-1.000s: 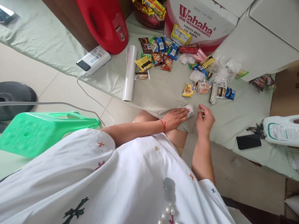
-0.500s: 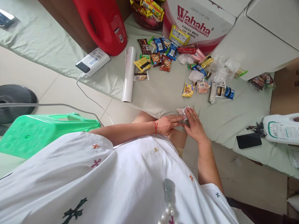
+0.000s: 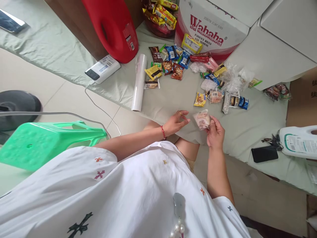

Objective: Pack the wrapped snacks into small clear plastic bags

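Observation:
Between the thumb and fingers of my right hand (image 3: 216, 133) is a small snack in a clear wrapper (image 3: 202, 119), pinkish-beige with printing on it. Its wrapped end is pinched at the right side, just over the front edge of the cloth-covered surface (image 3: 163, 102). To its left, apart from it, my left hand (image 3: 176, 123) hovers with fingers spread and nothing in them. Beyond the hands lie several wrapped snacks, among them a yellow cookie packet (image 3: 200, 99), a pale pink packet (image 3: 216, 97) and a blue packet (image 3: 243, 102).
A roll of plastic wrap (image 3: 139, 82) lies left of the snack packets (image 3: 177, 71). Behind stand a red jug (image 3: 119, 36), a snack bowl (image 3: 158, 30) and a Wahaha carton (image 3: 210, 29). A power bank (image 3: 102, 68) trails a cable. Rightward are a black phone (image 3: 264, 154) and white bottle (image 3: 298, 141).
My hands were together over the snack; now they are apart. The left has drawn back and spread its fingers, while the right has lifted the snack and moved slightly right.

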The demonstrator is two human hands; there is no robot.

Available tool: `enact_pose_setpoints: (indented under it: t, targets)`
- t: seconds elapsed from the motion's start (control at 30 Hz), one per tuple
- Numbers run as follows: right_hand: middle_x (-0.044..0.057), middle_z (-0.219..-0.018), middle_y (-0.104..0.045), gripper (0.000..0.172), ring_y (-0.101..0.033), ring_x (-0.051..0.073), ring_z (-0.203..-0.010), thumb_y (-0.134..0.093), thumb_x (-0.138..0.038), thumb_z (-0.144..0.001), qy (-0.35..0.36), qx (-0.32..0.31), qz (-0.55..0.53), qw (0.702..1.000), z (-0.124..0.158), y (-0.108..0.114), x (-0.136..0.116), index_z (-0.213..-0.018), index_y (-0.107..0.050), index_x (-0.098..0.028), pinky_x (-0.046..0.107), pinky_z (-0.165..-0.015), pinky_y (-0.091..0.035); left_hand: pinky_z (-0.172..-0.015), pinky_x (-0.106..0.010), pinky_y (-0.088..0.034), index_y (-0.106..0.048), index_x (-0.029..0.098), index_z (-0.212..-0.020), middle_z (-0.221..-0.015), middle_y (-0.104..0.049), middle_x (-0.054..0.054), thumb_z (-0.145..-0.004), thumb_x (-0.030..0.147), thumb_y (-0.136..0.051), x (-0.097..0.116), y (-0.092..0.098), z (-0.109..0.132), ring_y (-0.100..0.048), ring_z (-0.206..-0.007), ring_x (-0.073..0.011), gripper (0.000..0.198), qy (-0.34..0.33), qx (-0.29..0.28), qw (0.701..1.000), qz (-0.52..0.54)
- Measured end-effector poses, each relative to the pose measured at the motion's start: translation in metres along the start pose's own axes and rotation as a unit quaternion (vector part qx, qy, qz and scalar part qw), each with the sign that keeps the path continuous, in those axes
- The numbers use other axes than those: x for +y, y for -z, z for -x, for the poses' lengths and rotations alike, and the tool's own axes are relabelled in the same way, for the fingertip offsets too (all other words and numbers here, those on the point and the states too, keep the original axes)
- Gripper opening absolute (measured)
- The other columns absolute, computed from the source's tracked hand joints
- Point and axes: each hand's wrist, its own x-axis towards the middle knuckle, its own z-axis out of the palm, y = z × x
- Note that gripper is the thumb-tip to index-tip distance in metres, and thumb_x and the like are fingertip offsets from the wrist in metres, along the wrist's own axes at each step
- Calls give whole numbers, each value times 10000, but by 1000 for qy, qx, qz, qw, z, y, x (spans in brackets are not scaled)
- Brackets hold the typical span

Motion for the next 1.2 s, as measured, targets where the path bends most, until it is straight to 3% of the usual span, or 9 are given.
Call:
enact_pose_setpoints:
  t: [0.13, 0.23, 0.33, 0.47, 0.57, 0.7, 0.9, 1.07, 1.2]
  targets:
    - [50, -1165, -749, 526, -725, 188, -930, -716, -611, -840, -133, 18, -204, 970, 13, -37, -2, -1225, -654, -259, 335, -744, -624, -980, -397, -524, -672, 196, -1295, -1274, -702, -120, -758, 564, -860, 6, -14, -8, -659, -1159, -270, 677, 125, -73, 960, 240]
    - [70, -1165, -752, 575, -717, 199, -985, -708, -674, -826, -173, 10, -217, 961, 22, -52, -6, -1192, -666, -232, 322, -739, -620, -957, -367, -519, -722, 160, -1140, -1146, -750, -108, -695, 518, -922, 3, -20, -12, -683, -1071, -242, 605, 133, -47, 929, 342]
    - [83, -1193, -757, 623, -710, 216, -1057, -735, -679, -809, -174, -4, -177, 969, 27, -56, -10, -1223, -682, -217, 325, -779, -621, -946, -348, -509, -716, 144, -1048, -1076, -756, -96, -650, 463, -958, 0, -22, -13, -679, -1017, -212, 565, 136, 2, 918, 371]
    - [65, -1029, -798, 646, -734, 216, -926, -850, -613, -706, -176, 21, -125, 976, 32, -44, -6, -1191, -735, -202, 353, -796, -625, -935, -354, -510, -705, 148, -1059, -1077, -737, -90, -638, 497, -944, 6, -16, -9, -666, -1011, -213, 597, 164, -33, 934, 315]
    - [61, -923, -803, 625, -725, 210, -818, -874, -588, -667, -174, 52, -41, 982, 33, -5, 0, -1133, -787, -180, 362, -793, -617, -851, -320, -510, -717, 170, -1009, -1035, -717, -60, -680, 530, -888, 13, 4, 0, -644, -964, -198, 517, 156, -21, 973, 168]
    - [0, -691, -721, 546, -633, 169, -635, -875, -551, -651, -198, 74, 107, 971, 17, 89, 0, -1029, -812, -162, 319, -665, -583, -733, -287, -495, -712, 168, -853, -818, -652, -20, -710, 570, -825, 14, 53, 13, -589, -786, -161, 441, 124, 18, 992, 33]
    - [36, -590, -635, 216, -563, 143, -517, -776, -321, -768, -283, 166, 285, 900, -104, 210, -31, -755, -720, -113, 272, -545, -466, -665, -281, -485, -718, 171, -829, -827, -685, -54, -674, 633, -822, 15, 97, 34, -602, -773, -180, 498, 154, 78, 985, -7]
    - [197, -959, -715, 438, -652, 154, -673, -408, -400, -1050, -262, 257, 254, 895, -216, 246, -79, -1253, -600, -63, 363, -705, -542, -689, -276, -486, -714, 175, -833, -837, -693, -51, -689, 608, -791, 12, 90, 41, -609, -788, -176, 463, 149, 125, 981, -14]
    - [257, -1079, -702, 452, -674, 247, -724, -405, -389, -1024, -240, 248, 232, 909, -237, 228, -64, -1377, -536, -139, 433, -671, -553, -672, -282, -470, -698, 179, -840, -757, -673, -35, -707, 548, -745, 8, 86, 45, -608, -720, -168, 395, 137, 142, 980, -17]
